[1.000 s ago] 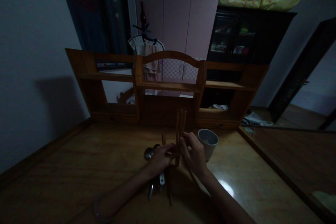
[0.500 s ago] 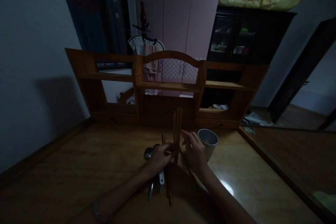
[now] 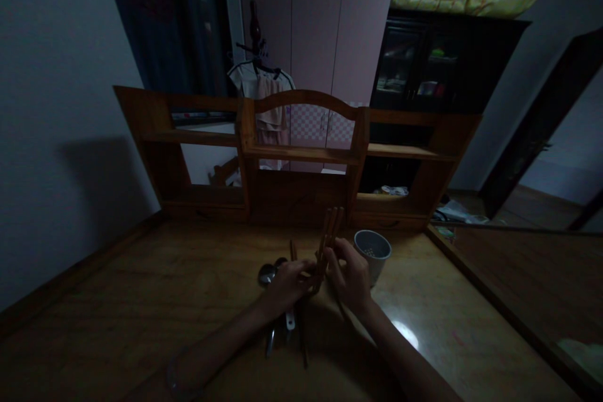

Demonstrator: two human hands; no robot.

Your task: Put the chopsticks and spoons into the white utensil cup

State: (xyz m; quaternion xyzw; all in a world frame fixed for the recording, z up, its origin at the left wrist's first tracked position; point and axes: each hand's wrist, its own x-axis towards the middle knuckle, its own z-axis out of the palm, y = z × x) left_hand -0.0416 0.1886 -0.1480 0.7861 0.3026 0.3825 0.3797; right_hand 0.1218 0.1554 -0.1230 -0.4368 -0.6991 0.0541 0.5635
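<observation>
A small bundle of wooden chopsticks (image 3: 333,221) stands tilted to the right between my two hands above the table. My left hand (image 3: 293,282) is closed around its lower part. Higher up, my right hand (image 3: 347,267) pinches the same chopsticks from the right side. Just right of that hand stands a grey cup-shaped holder (image 3: 372,251) with small holes in its bottom. Under and beside my left hand lie metal spoons (image 3: 266,274), their handles partly hidden by the hand. More chopsticks (image 3: 303,339) lie on the table right of the spoons.
The wooden tabletop (image 3: 188,276) ends at a wooden shelf unit (image 3: 301,152) with open compartments along the back. A wall (image 3: 56,201) borders the left side. On the right, a raised wooden edge (image 3: 485,289) runs along the table. Light reflects off the surface near my right forearm.
The chopsticks have gone from nearly upright to leaning right. My right hand, earlier beside them with fingers raised, now grips them. The left hand keeps its hold.
</observation>
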